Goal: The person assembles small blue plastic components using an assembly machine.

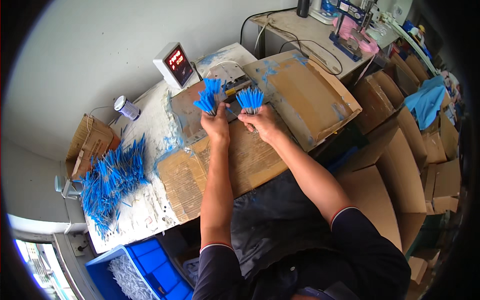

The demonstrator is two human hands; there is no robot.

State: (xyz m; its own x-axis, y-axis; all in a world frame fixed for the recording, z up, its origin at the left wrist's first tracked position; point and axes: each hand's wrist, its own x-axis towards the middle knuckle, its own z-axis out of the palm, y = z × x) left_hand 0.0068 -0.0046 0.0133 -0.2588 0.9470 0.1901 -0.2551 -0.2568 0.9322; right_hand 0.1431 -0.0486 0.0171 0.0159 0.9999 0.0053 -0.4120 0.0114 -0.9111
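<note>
My left hand (216,125) is closed around a bundle of thin grey sticks with blue ends (210,95). These blue ends fan out unevenly above my fingers. A second bundle of blue-ended sticks (250,99), tighter and more level at the top, is gripped in my right hand (262,122). Both bundles are held upright, side by side and slightly apart, above the cardboard-covered front of the workbench. Behind my hands is a flat metal fixture (235,80) with a yellow part, partly hidden. A large loose heap of the same sticks (114,175) lies at the left.
Behind stands a white box with a red digital display (177,65). A white can (126,108) and an open carton (90,145) are at left. Below sits a blue bin (150,267) of clear pieces. Right are a flattened carton tray (310,95) and several open cardboard boxes (400,165).
</note>
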